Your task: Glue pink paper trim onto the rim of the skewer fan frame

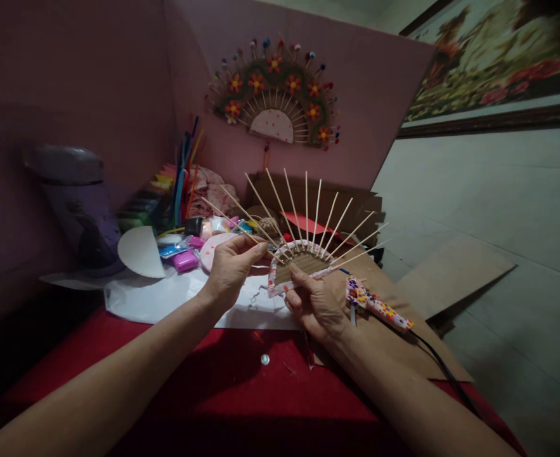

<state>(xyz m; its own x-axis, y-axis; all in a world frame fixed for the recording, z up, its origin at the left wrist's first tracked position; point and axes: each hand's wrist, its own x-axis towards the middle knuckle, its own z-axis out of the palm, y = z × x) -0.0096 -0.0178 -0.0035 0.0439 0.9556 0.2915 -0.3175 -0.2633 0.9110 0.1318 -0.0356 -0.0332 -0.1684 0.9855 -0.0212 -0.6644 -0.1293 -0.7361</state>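
Note:
My right hand (311, 298) grips a cardboard half-circle (303, 265) by its lower edge, thumb on the front. Its rim is wrapped in pink-and-white cloth, and several thin wooden sticks (306, 203) fan out from the curved side. At the left end of the fan, my left hand (236, 263) pinches a wooden stick between thumb and fingers, close to the rim. Just right of my right hand lies a glue gun (379, 308) covered in flowered material, its black cord trailing to the lower right.
A finished-looking fan (273, 125) with orange flowers hangs on the pink board. White paper (175, 301) and brown cardboard (417, 349) cover parts of the red cloth. At left stand a purple container (82, 216), a white half-circle (141, 252) and colourful packets (184, 260).

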